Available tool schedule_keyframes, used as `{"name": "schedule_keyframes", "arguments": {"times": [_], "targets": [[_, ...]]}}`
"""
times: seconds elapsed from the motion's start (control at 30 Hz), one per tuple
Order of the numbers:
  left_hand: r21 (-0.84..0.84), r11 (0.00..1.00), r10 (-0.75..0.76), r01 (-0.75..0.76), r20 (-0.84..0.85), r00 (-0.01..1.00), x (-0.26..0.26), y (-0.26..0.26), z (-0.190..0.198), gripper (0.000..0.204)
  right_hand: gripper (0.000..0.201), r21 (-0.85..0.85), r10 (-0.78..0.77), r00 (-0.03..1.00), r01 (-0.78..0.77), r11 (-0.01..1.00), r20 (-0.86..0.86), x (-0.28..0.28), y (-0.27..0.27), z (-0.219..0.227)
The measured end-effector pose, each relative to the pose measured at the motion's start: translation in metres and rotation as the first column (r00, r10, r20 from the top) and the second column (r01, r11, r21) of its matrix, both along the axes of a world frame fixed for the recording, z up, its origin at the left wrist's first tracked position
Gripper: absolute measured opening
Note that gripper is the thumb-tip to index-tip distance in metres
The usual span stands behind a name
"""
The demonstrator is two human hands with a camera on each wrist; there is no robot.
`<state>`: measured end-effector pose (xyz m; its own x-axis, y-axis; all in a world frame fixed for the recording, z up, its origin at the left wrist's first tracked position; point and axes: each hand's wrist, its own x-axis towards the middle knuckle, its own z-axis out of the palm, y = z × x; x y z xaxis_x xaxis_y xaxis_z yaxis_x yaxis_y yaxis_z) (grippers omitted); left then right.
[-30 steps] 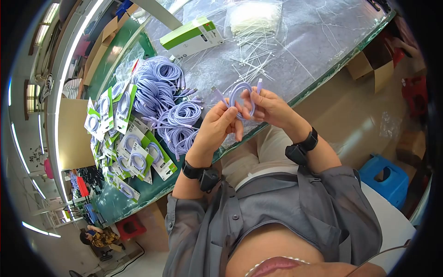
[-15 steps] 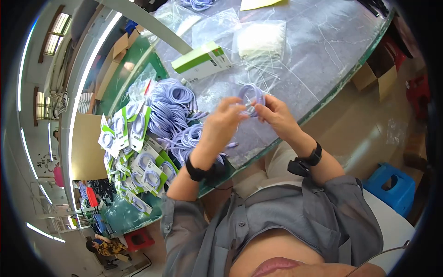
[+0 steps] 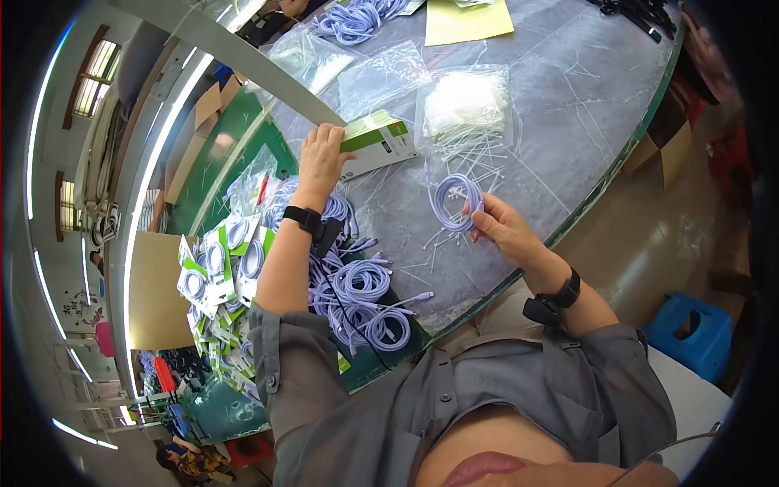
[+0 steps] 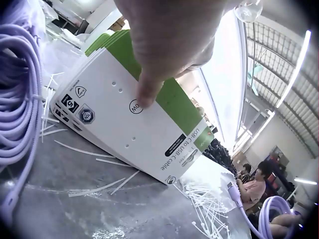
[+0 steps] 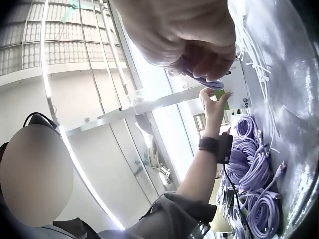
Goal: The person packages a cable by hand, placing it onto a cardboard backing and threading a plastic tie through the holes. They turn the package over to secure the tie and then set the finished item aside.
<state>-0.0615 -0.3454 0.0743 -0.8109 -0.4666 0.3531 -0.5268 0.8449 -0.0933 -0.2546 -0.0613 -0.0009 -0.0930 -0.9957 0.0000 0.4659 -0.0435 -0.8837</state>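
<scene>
My right hand [image 3: 505, 226] pinches a coiled purple USB-C cable [image 3: 441, 204] at its right side, above the table. In the right wrist view only a sliver of the coil [image 5: 213, 84] shows under the curled fingers. At the upright stack of green-and-white packaging cards [image 3: 380, 154], my left hand [image 3: 322, 158] grips the left end. Its thumb [image 4: 148, 89] presses the front face of the nearest card [image 4: 112, 102], which is printed "USB-C to USB-C cable". The other left fingers reach over the top edge, their tips hidden behind the cards.
Loose purple cable coils [image 3: 361, 284] pile below my left forearm. Left of them lies a heap of carded cables [image 3: 219, 280]. White zip ties [image 3: 466, 154] spill from a clear bag [image 3: 464, 97] behind the held coil. A grey post [image 3: 268, 69] rises by the card stack.
My left hand has let go of the cable and moved forward and left to the card stack. The right hand still holds the coil, now slightly lower and to the right.
</scene>
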Motion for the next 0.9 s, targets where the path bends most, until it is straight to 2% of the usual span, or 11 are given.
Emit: {"name": "schedule_keyframes", "arguments": {"times": [0.13,0.23,0.3,0.33,0.4,0.43,0.5,0.53,0.67,0.77,0.9], "targets": [[0.038,0.997,-0.066,0.071,-0.126,0.990,0.003,-0.007,0.001,0.035,0.025,-0.005,-0.011,0.998,0.011,1.000,0.066,0.002,-0.012,0.001],[0.151,0.988,0.043,-0.018,-0.164,0.986,0.006,-0.001,0.014,0.026,0.024,-0.087,0.045,0.976,-0.026,0.996,0.214,0.011,-0.025,-0.006],[0.021,0.991,-0.122,0.133,-0.267,0.956,0.009,0.005,0.025,0.015,0.024,-0.207,0.102,0.935,-0.032,0.978,0.338,0.022,-0.037,-0.001],[0.018,0.991,-0.122,0.131,-0.265,0.957,0.010,0.013,0.033,0.015,0.024,-0.210,0.104,0.935,-0.033,0.977,0.340,0.027,-0.044,0.004],[0.278,0.959,0.021,0.059,-0.277,0.961,0.011,0.040,0.048,0.013,0.022,-0.239,0.129,0.926,-0.044,0.970,0.353,0.036,-0.057,0.011],[0.280,0.958,0.027,0.053,-0.276,0.961,0.012,0.053,0.051,0.013,0.022,-0.237,0.134,0.925,-0.050,0.970,0.355,0.040,-0.064,0.008],[0.538,0.842,0.195,0.047,-0.385,0.902,0.016,0.077,0.056,0.015,0.021,-0.061,0.031,0.898,-0.004,0.998,0.439,0.053,-0.076,-0.003],[0.607,0.793,0.235,0.051,-0.382,0.894,0.019,0.086,0.057,0.018,0.023,-0.067,0.015,0.894,0.016,0.998,0.447,0.061,-0.073,-0.001],[0.733,0.674,0.240,0.091,-0.334,0.911,0.043,0.099,0.045,0.019,0.024,-0.007,-0.036,0.913,0.042,0.999,0.406,0.071,-0.047,0.012],[0.757,0.636,0.262,0.152,-0.397,0.880,0.052,0.116,0.036,0.019,0.024,0.038,-0.053,0.948,0.043,0.998,0.315,0.070,-0.033,0.016],[0.741,0.642,0.291,0.197,-0.473,0.832,0.061,0.139,0.042,0.020,0.022,0.112,-0.128,0.932,0.096,0.989,0.338,0.080,-0.016,0.024]]}}
